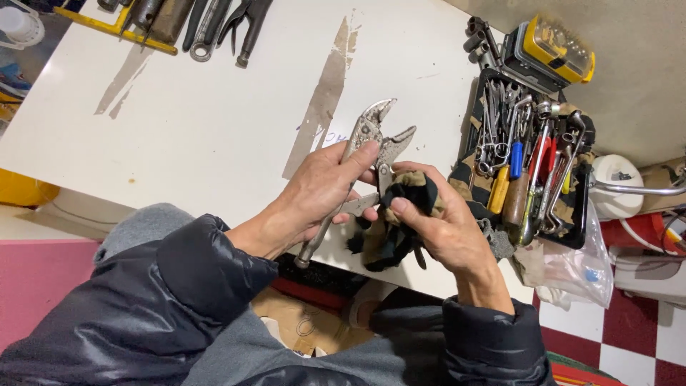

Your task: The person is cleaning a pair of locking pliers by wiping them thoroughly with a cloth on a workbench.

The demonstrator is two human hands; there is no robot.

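My left hand (pixel 318 196) grips the handle of silver locking pliers (pixel 371 132), whose open jaws point up and away over the white table (pixel 214 121). My right hand (pixel 446 229) holds a dark, camouflage-patterned rag (pixel 393 229) pressed against the lower handle of the pliers. Both hands sit at the table's near edge, above my lap.
A black tray (pixel 525 164) crowded with wrenches, screwdrivers and sockets lies to the right, with a yellow-and-black bit case (pixel 554 50) beyond it. More pliers and wrenches (pixel 214 25) lie at the far edge. A clear plastic bag (pixel 575 268) hangs off the right corner.
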